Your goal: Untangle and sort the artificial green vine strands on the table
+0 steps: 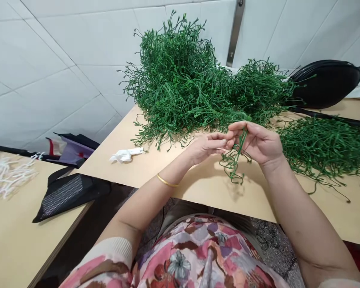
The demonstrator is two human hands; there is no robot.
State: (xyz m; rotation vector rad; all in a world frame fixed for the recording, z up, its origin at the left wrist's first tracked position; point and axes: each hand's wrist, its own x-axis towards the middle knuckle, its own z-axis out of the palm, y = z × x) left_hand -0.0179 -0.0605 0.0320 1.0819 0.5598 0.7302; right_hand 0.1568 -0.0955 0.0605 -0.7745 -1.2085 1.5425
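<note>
A small bunch of thin green artificial stems (234, 164) with curled, knobbed ends hangs between my two hands above the front of the table. My right hand (263, 145) pinches its upper part between thumb and fingers, palm turned toward the left. Close against those fingertips, my left hand (208, 146) is closed with its fingertips at the side of the same bunch; the exact grip is partly hidden. Just behind both hands rises a large tangled heap of green stems (180, 76). A lower, flatter pile of green stems (330, 146) lies to the right of my right hand.
A crumpled white tissue (126, 155) lies on the table (108, 140) at left. A black bag (327, 84) stands at the back right, its strap crossing the tabletop. On a second table at far left are white branching pieces (10, 176) and a black mesh-sided item (63, 196).
</note>
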